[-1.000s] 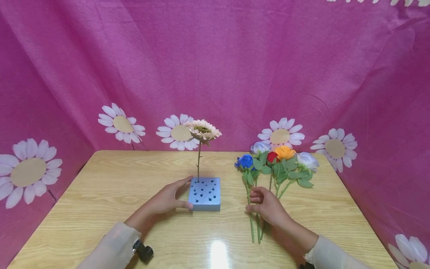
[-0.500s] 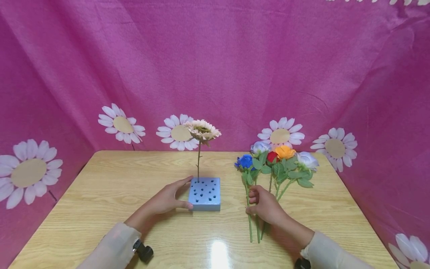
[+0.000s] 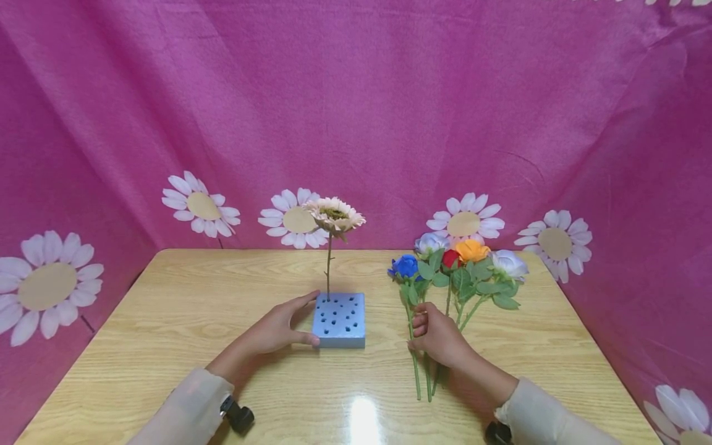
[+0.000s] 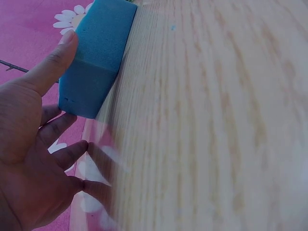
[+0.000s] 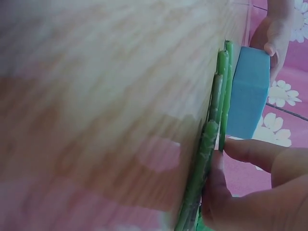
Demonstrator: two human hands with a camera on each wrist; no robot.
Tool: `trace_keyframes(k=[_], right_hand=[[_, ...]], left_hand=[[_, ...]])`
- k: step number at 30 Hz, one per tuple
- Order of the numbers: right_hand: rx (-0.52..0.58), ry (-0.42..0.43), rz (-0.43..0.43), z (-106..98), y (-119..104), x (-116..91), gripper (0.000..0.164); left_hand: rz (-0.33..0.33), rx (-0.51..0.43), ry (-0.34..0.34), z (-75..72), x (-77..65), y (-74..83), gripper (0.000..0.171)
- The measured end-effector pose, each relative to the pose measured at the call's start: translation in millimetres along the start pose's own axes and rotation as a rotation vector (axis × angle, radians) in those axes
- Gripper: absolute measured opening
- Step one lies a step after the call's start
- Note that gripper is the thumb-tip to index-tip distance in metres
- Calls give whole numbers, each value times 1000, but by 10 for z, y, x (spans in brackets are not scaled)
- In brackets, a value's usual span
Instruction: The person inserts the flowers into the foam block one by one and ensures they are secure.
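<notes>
Item: a blue artificial rose with a slim green stem (image 3: 406, 267), lying right of centre in the head view, bloom upward and stem end toward the lower edge. I judge it very light; the stem looks stiff but springy and probably smooth, the petals soft and easily crushed. Best hold: the stem, below the leaves. Other green stems (image 5: 197, 168) run close beside it in the right wrist view, so I would expect leaves to snag on the red (image 3: 451, 258) and orange (image 3: 473, 250) artificial roses' foliage.

Right hand (image 3: 442, 340): reaches in from lower right; thumb and index finger narrowed to a pinch on the blue rose's stem, other fingers bent.

Left hand (image 3: 280, 327): comes from lower left, spread wide, gripping the left side of a light-blue square foam block with a holed top (image 3: 340, 316), near the centre. Thumb is at the near left corner, index finger at the far left. Block is presumably light and apt to slide or dent; steady pressure at the sides should suit it. A pale-pink daisy-like artificial flower (image 3: 335, 216) stands upright in its far left part.
</notes>
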State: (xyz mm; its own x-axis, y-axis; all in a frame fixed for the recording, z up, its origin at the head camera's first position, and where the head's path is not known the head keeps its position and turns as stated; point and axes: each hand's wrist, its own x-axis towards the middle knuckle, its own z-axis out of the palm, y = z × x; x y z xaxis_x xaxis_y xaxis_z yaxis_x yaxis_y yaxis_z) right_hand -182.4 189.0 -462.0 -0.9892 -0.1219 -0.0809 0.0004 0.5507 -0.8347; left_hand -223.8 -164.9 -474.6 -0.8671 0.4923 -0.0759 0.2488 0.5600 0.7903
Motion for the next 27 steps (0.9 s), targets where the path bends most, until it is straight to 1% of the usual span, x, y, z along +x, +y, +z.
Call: trace_keyframes(k=[5, 11, 13, 16, 18, 20, 23, 27], right_hand=[[10, -16, 7, -9, 6, 17, 67], [70, -47, 68, -54, 18, 40, 58], [80, -60, 65, -76, 20, 55, 52], [66, -74, 43, -109, 13, 76, 45], [61, -83, 35, -126, -1, 86, 41], [70, -100, 39, -142, -18, 91, 42], [174, -148, 74, -157, -38, 95, 43], [376, -220, 136, -175, -38, 101, 43]], left_hand=[[13, 4, -3, 2, 4, 0, 108], [17, 1, -6, -2, 3, -7, 107], [19, 3, -5, -3, 1, -10, 107], [24, 6, -4, -3, -1, -12, 106], [29, 10, -3, 3, -1, -12, 106], [29, 10, -2, 5, -2, -14, 105], [29, 7, 0, 8, -4, -8, 105], [26, -2, 1, 6, -13, 4, 104]])
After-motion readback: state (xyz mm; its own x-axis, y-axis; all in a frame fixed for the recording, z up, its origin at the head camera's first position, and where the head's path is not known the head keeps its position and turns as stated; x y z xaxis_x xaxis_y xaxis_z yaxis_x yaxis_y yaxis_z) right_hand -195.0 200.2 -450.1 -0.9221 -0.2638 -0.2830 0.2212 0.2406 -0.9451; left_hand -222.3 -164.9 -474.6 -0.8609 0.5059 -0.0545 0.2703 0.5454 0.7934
